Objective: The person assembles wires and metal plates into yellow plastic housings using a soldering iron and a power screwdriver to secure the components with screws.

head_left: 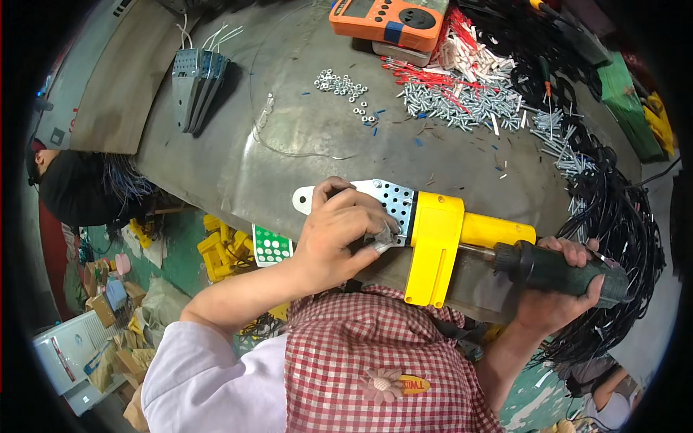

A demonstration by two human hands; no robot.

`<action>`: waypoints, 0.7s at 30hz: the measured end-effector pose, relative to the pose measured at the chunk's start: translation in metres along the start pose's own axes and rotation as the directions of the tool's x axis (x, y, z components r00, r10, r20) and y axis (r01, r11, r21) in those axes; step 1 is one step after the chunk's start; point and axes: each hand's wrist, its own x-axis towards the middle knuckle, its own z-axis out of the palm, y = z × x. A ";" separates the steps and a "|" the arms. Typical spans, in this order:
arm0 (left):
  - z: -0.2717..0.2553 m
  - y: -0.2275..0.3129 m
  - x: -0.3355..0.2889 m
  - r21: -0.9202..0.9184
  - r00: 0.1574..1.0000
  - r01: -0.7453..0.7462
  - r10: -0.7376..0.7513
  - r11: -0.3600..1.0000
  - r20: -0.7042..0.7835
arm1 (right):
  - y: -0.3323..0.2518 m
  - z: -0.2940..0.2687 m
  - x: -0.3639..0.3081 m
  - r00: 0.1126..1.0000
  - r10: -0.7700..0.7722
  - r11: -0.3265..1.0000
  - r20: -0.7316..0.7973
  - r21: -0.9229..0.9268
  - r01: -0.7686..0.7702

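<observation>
A yellow plastic housing (435,249) with a perforated metal bracket (395,200) and a white tip lies crosswise near the table's front edge. My left hand (343,227) grips the bracket end, its fingers curled over the metal. A crumpled grey scrap (382,238) sits at its fingertips. In my right hand (559,299) is a dark green power screwdriver (567,273), held level. Its steel shaft (476,252) points left and reaches the yellow housing just under the yellow handle (498,229); the bit's tip is hidden.
Loose nuts (339,85) and a heap of screws (462,101) lie on the grey table, beneath an orange meter (390,20). Black cables (613,224) pile along the right. Stacked metal brackets (195,90) stand far left. Another person (79,187) is at the left edge.
</observation>
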 end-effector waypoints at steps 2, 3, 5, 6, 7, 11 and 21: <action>0.002 -0.002 0.000 0.019 1.000 -0.005 0.005 1.000 0.005 | 0.001 -0.001 0.001 1.000 0.002 1.000 -0.004 0.017 -0.002; 0.004 -0.002 -0.001 0.001 1.000 0.003 -0.003 1.000 -0.013 | 0.001 -0.001 0.000 1.000 0.009 0.999 -0.007 0.032 -0.009; 0.005 -0.004 -0.001 -0.021 1.000 0.007 -0.008 1.000 -0.029 | 0.001 0.001 0.000 1.000 0.003 1.000 0.002 0.023 -0.003; 0.005 -0.004 -0.001 -0.030 0.999 -0.003 0.002 1.000 -0.034 | 0.001 0.002 0.000 1.000 0.005 1.000 0.014 0.015 -0.005; 0.005 -0.005 -0.002 -0.039 0.999 -0.012 0.011 0.999 -0.041 | 0.002 0.002 -0.001 1.000 0.003 1.000 0.014 0.012 -0.004; 0.005 -0.008 -0.003 -0.029 0.999 -0.034 0.034 0.999 -0.011 | 0.007 -0.001 0.000 0.999 -0.022 0.999 0.025 0.047 0.021; 0.001 0.001 -0.001 0.053 0.999 0.028 -0.026 0.998 -0.038 | 0.004 0.002 -0.002 0.999 0.011 0.999 0.045 0.030 -0.012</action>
